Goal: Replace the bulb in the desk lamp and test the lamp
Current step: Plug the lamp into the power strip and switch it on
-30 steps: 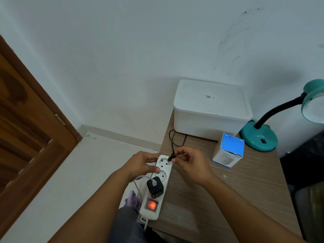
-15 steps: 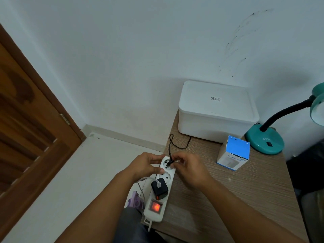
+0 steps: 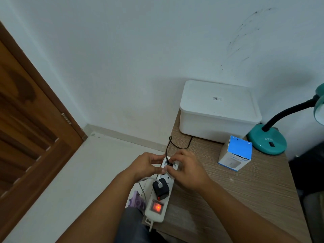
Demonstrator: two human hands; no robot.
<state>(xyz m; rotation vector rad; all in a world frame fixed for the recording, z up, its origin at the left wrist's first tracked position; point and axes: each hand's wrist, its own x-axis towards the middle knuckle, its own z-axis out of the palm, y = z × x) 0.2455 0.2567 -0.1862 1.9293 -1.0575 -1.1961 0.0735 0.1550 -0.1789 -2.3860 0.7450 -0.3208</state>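
Plug: small black plug (image 3: 170, 164) on a thin black cord (image 3: 168, 146), sitting at the far socket of the long white plastic power strip (image 3: 162, 193); looks light and rigid, best pinched by its body, not pulled by the cord.
Right hand (image 3: 188, 170): fingers closed on the plug from the right, pressing it toward the socket.
Left hand (image 3: 146, 165): fingers closed on the strip's far end, steadying it.
Power strip: light, likely to slide on the brown wood-grain counter (image 3: 245, 190), so bracing it makes sense; red rocker switch (image 3: 156, 207) glows, so the sockets are probably live; keep fingertips off the pins.
Other load: black cube adapter (image 3: 160, 188) with a white cable occupies a nearer socket.
Lamp: teal desk lamp with round base (image 3: 267, 142) and black flexible neck stands at the counter's far right, well apart from the hands.
Cut off: lamp head runs out of frame; bulb not visible, lit or unlit unknown.
Hidden: plug pins and seating depth covered by the fingers; cord's path passes behind the white lidded plastic box (image 3: 219, 111).
Nearby: blue-topped white cardboard carton (image 3: 235, 153), print too small to read.
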